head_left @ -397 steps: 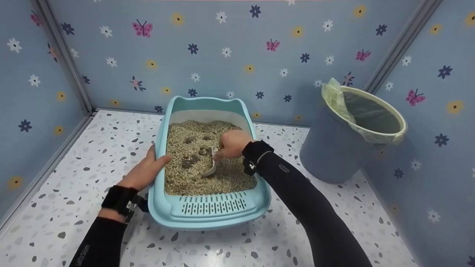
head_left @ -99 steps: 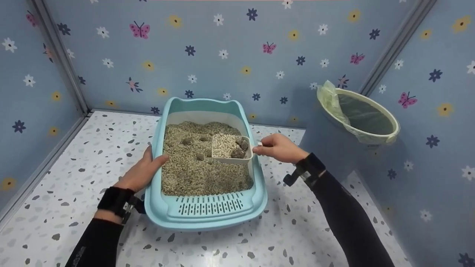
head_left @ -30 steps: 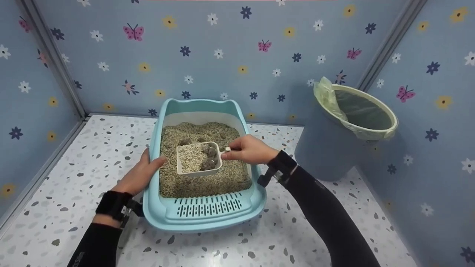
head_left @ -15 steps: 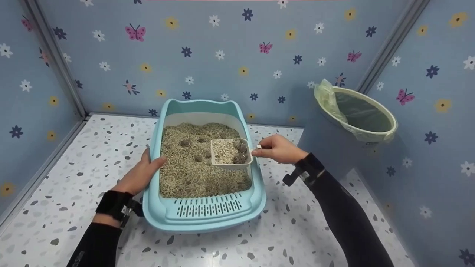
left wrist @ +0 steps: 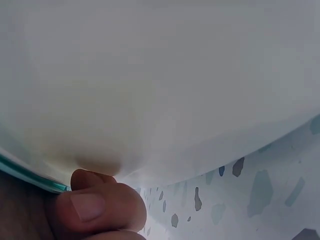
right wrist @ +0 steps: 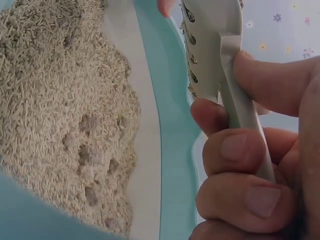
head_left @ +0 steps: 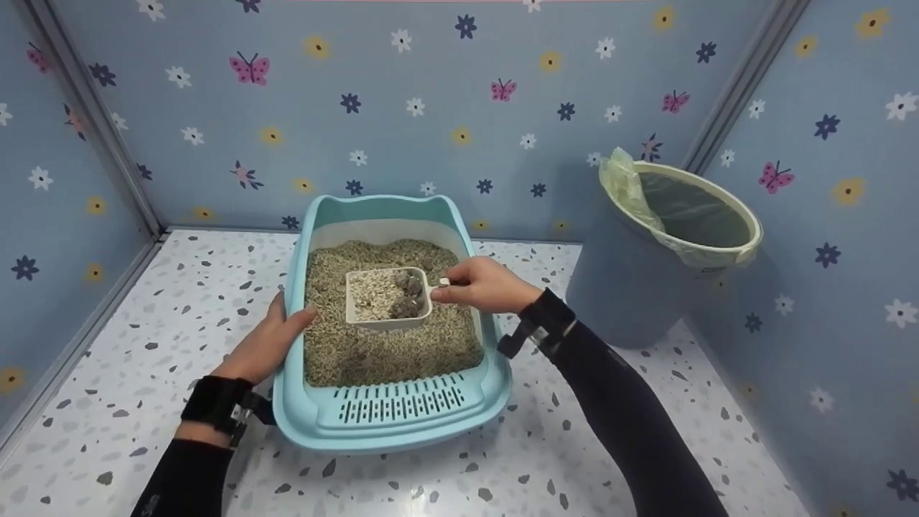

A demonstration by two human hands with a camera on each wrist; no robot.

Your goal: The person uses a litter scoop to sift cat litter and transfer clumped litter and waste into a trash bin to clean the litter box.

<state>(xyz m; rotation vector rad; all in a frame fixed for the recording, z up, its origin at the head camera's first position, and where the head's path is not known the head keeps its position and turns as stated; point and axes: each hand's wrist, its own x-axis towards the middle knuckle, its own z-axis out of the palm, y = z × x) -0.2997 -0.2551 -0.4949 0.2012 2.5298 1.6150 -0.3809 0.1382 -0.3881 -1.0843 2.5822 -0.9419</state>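
Scoop (head_left: 388,300) with clumps (head_left: 408,296) held level over litter tray (head_left: 391,424), right hand (head_left: 479,285) curled round its handle. Left hand (head_left: 267,343) grips tray rim, thumb over the edge. Risk: tilting scoop spills clumps before bin (head_left: 632,287).

Blue walls (head_left: 431,86) on three sides, printed with flowers and pink butterflies. Grey metal strips (head_left: 739,79) run up both back corners. White speckled terrazzo floor (head_left: 179,287). Lined blue bin (head_left: 632,280) in right corner. Even light.
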